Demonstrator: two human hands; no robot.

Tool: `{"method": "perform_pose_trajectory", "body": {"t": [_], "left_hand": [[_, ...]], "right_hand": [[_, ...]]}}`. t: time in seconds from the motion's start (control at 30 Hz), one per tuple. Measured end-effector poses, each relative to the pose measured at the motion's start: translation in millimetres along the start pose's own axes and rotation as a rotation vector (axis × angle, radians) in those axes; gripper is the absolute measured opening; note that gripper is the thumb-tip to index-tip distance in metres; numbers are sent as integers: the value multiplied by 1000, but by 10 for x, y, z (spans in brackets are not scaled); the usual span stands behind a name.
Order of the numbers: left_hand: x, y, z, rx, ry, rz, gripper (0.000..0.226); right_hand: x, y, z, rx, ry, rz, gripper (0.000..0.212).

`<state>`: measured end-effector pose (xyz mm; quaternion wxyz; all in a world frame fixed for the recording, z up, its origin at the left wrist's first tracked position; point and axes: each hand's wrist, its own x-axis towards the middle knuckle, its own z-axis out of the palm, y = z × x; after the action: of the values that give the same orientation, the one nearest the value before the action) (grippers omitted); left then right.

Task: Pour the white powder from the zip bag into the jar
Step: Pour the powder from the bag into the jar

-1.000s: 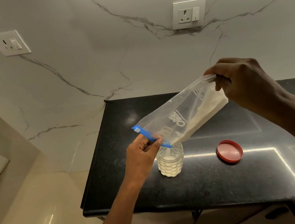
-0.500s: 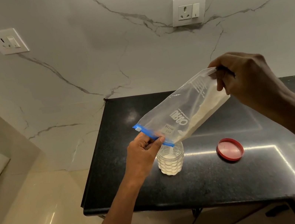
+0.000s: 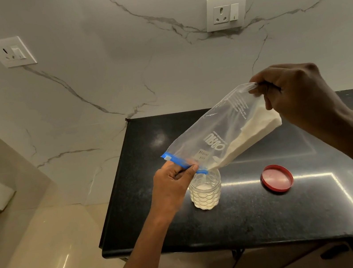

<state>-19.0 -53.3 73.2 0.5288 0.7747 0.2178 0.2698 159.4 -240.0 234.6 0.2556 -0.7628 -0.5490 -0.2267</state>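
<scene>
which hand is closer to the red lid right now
Right. The right hand is raised above and behind the red lid, gripping the zip bag bottom. The left hand is farther, across the jar, pinching the bag's blue zip.

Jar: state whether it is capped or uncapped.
Uncapped: the jar stands open-mouthed under the zip bag; its red lid lies apart on the counter.

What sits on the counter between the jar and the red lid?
Nothing: in the head view, only bare black counter separates the jar from the red lid.
</scene>
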Motion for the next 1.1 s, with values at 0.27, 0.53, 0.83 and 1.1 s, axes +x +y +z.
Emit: {"method": "perform_pose_trajectory", "body": {"t": [0.27, 0.53, 0.83, 1.1], "left_hand": [[-24, 27, -24, -23, -30, 3, 16], [-47, 35, -52, -50, -58, -15, 15], [-34, 47, -60, -15, -37, -10, 10], [-47, 60, -59, -9, -41, -15, 10]], "right_hand": [[2, 4, 5, -7, -1, 18, 14], [14, -57, 1, 97, 32, -5, 41], [1, -61, -2, 51, 83, -74, 31], [11, -82, -20, 13, 69, -100, 30]]}}
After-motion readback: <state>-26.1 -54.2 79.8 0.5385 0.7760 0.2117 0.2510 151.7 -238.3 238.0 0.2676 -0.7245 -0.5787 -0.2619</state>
